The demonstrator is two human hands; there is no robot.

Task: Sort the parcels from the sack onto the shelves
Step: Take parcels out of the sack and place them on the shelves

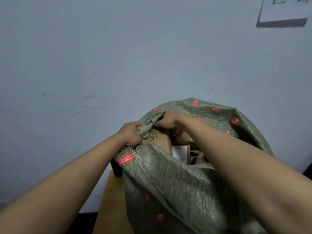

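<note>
A large green woven sack (168, 179) with red printed marks stands in front of me against the wall, its mouth open. Brown cardboard parcels (162, 139) fill it, one with a white label (179, 152). My left hand (130, 134) grips a bunched fold of the sack's rim at the left of the opening. My right hand (167, 121) grips the far rim of the sack, just above the parcels. The fingers of both hands are curled into the cloth.
A pale blue-grey wall (118, 56) rises right behind the sack. A white paper sign (285, 9) hangs on it at the top right. A yellow-brown surface (111, 200) with a dark post (116, 169) lies under the sack's left side.
</note>
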